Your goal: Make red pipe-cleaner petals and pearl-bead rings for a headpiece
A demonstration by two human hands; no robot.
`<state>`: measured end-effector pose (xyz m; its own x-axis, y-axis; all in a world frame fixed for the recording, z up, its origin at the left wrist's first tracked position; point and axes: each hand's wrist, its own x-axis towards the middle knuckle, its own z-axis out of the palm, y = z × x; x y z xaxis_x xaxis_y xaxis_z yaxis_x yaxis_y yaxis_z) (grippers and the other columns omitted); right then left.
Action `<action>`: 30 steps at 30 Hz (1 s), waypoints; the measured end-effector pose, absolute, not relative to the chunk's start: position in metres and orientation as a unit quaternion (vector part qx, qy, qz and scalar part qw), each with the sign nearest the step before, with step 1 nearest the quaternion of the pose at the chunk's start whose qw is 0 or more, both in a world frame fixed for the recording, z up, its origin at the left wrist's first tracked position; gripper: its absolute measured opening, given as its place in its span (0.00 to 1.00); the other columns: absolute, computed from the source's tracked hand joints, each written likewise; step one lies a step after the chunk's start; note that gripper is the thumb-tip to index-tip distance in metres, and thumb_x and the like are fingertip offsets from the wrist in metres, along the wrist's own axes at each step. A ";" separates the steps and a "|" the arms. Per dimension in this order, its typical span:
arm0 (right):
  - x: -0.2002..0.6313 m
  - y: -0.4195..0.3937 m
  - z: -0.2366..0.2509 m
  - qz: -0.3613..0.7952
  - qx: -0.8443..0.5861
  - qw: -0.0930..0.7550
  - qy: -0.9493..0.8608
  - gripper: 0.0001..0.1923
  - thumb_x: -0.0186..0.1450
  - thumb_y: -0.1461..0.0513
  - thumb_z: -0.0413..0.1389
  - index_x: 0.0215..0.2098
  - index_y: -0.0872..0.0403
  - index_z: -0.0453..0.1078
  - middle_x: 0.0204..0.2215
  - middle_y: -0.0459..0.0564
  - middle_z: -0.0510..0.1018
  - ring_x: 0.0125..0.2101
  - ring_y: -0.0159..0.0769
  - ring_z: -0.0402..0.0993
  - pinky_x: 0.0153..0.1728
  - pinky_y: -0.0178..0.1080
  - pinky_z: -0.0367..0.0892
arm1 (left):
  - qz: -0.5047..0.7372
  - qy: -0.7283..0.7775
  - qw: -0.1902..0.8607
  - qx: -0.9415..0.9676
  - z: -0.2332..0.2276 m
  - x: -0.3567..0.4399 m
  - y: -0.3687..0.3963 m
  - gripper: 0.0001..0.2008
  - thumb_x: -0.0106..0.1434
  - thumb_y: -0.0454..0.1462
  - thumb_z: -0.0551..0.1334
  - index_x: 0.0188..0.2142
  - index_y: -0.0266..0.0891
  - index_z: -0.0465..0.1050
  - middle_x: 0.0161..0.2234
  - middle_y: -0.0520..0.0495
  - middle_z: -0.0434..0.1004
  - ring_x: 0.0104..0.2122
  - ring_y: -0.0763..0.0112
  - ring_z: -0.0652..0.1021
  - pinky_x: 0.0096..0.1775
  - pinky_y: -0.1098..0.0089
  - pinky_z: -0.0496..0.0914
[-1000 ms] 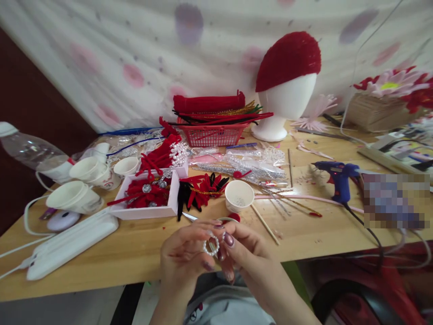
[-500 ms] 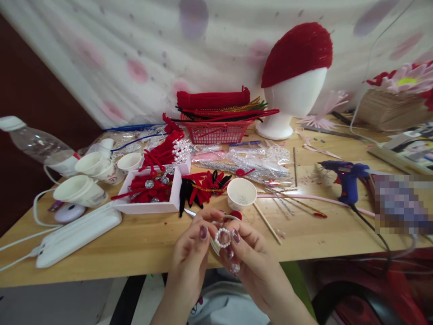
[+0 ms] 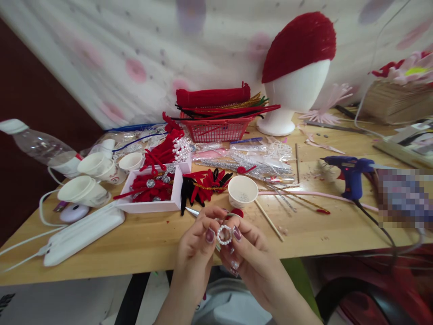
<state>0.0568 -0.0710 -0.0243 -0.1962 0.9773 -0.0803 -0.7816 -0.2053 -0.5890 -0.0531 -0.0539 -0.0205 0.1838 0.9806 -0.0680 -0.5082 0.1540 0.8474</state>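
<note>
A small ring of white pearl beads [image 3: 224, 234] is pinched between the thumbs and fingers of both hands, just above the wooden table's [image 3: 142, 246] front edge. My left hand [image 3: 196, 246] holds its left side, my right hand [image 3: 252, 257] its right side. A thin wire or thread trails from the ring behind my fingers. Right behind my hands stand a white paper cup [image 3: 242, 191] with tiny beads inside and a small red piece [image 3: 237, 212].
A pink tray [image 3: 152, 192] of red pipe-cleaner ornaments, red and black flowers [image 3: 203, 185], several white cups [image 3: 89, 180], a red basket [image 3: 216, 128] of pipe cleaners, a foam head [image 3: 294, 97] with a red cap, a blue glue gun [image 3: 350, 174], a plastic bottle [image 3: 40, 146] and a white power strip [image 3: 84, 232].
The pearl ring has turned to face me more squarely between my fingertips. My view has shifted slightly left and down, so the table items sit a little further right.
</note>
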 end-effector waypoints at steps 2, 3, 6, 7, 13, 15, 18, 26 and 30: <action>0.057 -0.071 -0.020 0.735 -0.247 0.592 -0.220 0.14 0.61 0.55 0.68 0.29 0.55 0.74 0.21 0.41 0.69 0.18 0.21 0.58 0.20 0.24 0.58 | 0.542 0.335 0.688 0.348 -0.020 -0.054 -0.054 0.19 0.56 0.53 0.70 0.27 0.39 0.78 0.44 0.44 0.72 0.47 0.57 0.74 0.47 0.66 0.72; 0.057 -0.071 -0.019 0.731 -0.257 0.592 -0.221 0.14 0.61 0.54 0.69 0.29 0.55 0.73 0.21 0.41 0.69 0.18 0.21 0.59 0.20 0.24 0.58 | 0.542 0.334 0.690 0.343 -0.021 -0.054 -0.054 0.18 0.56 0.52 0.71 0.27 0.39 0.78 0.44 0.45 0.72 0.47 0.58 0.74 0.47 0.67 0.72; 0.057 -0.072 -0.017 0.722 -0.268 0.595 -0.232 0.15 0.60 0.54 0.69 0.29 0.55 0.73 0.22 0.41 0.70 0.18 0.21 0.60 0.21 0.25 0.58 | 0.537 0.312 0.710 0.332 -0.022 -0.056 -0.053 0.17 0.55 0.50 0.72 0.26 0.39 0.79 0.44 0.46 0.72 0.37 0.67 0.75 0.42 0.70 0.72; 0.057 -0.072 -0.017 0.720 -0.270 0.595 -0.235 0.15 0.61 0.53 0.69 0.29 0.55 0.73 0.22 0.41 0.70 0.18 0.21 0.60 0.21 0.25 0.58 | 0.533 0.298 0.721 0.328 -0.023 -0.057 -0.053 0.16 0.56 0.49 0.72 0.26 0.39 0.79 0.44 0.47 0.73 0.32 0.71 0.74 0.40 0.70 0.72; 0.056 -0.072 -0.019 0.718 -0.285 0.583 -0.252 0.17 0.59 0.53 0.69 0.28 0.56 0.72 0.23 0.42 0.70 0.19 0.22 0.59 0.21 0.26 0.59 | 0.507 0.265 0.764 0.299 -0.020 -0.060 -0.050 0.17 0.54 0.48 0.74 0.24 0.37 0.77 0.42 0.47 0.72 0.26 0.74 0.73 0.27 0.73 0.70; 0.056 -0.072 -0.019 0.719 -0.286 0.580 -0.255 0.17 0.60 0.52 0.69 0.28 0.56 0.72 0.21 0.41 0.69 0.18 0.22 0.58 0.21 0.26 0.59 | 0.503 0.267 0.768 0.293 -0.020 -0.060 -0.050 0.17 0.53 0.47 0.74 0.23 0.36 0.76 0.41 0.46 0.71 0.26 0.73 0.73 0.23 0.74 0.68; 0.055 -0.071 -0.019 0.721 -0.285 0.577 -0.256 0.17 0.59 0.52 0.69 0.28 0.55 0.72 0.20 0.40 0.68 0.18 0.22 0.58 0.21 0.25 0.59 | 0.511 0.267 0.764 0.292 -0.025 -0.061 -0.051 0.17 0.54 0.47 0.74 0.24 0.36 0.76 0.42 0.46 0.70 0.24 0.76 0.70 0.20 0.74 0.66; 0.056 -0.071 -0.021 0.720 -0.293 0.573 -0.258 0.17 0.60 0.52 0.69 0.28 0.55 0.72 0.20 0.41 0.69 0.18 0.22 0.57 0.20 0.26 0.55 | 0.528 0.306 0.731 0.306 -0.028 -0.064 -0.051 0.16 0.55 0.46 0.73 0.24 0.35 0.78 0.42 0.46 0.67 0.36 0.68 0.73 0.37 0.72 0.71; 0.057 -0.071 -0.021 0.726 -0.294 0.563 -0.263 0.18 0.59 0.51 0.69 0.28 0.55 0.72 0.20 0.41 0.70 0.18 0.22 0.58 0.21 0.27 0.55 | 0.498 0.310 0.753 0.299 -0.017 -0.065 -0.049 0.17 0.57 0.48 0.71 0.23 0.36 0.79 0.40 0.45 0.67 0.40 0.63 0.73 0.36 0.71 0.70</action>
<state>0.0569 -0.0715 -0.0211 -0.1939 0.9721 -0.1317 -0.6626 -0.2288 -0.7132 -0.0655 -0.0494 -0.0165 0.3128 0.9348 -0.1680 -0.5643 0.3252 0.7589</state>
